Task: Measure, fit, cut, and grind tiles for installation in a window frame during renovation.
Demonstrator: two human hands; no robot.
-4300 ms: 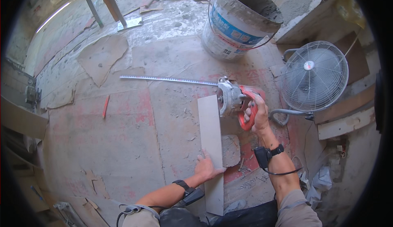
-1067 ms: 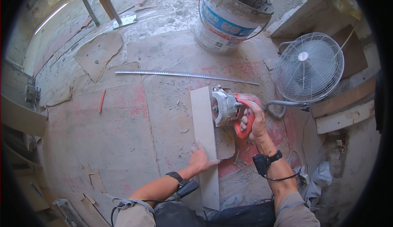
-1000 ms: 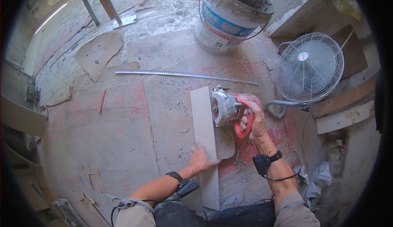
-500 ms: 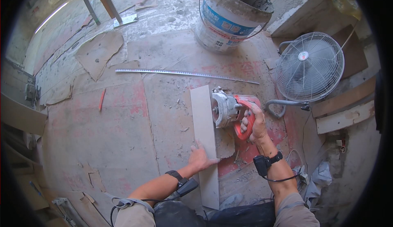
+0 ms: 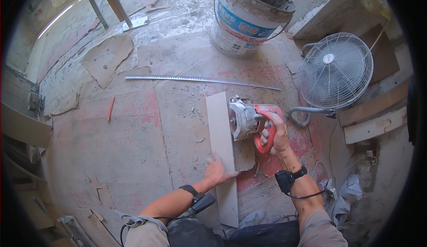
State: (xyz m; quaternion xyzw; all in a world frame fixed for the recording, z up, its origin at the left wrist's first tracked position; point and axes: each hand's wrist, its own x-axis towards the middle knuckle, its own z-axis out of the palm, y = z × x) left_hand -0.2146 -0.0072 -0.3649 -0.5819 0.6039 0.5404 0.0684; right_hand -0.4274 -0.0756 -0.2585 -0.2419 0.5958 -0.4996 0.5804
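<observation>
My right hand [image 5: 275,136] is wrapped around the red handle of a dusty handheld power cutter [image 5: 249,119]. The cutter's grey metal head and disc side sit against the right edge of a long, pale tile strip [image 5: 221,129]. The strip runs away from me across the floor, its near end by my knees. My left hand [image 5: 217,171] spans the strip's middle, fingers at its left edge and thumb stretched across to the right edge. Under the cutter, beside the strip, lies a flat, dusty piece [image 5: 244,155]. The cutting edge of the disc is hidden.
A metal ruler [image 5: 202,79] lies beyond the strip, and a red pencil-like stick [image 5: 110,108] to the left. A mortar-stained bucket [image 5: 242,24] stands at the back. At right are a floor fan [image 5: 336,70], boards [image 5: 376,125] and loose cables. Debris dots the covered floor.
The view has tilted very slightly. Both hands keep their holds, and the cutter stays at the strip's right edge, with at most a tiny shift toward me.
</observation>
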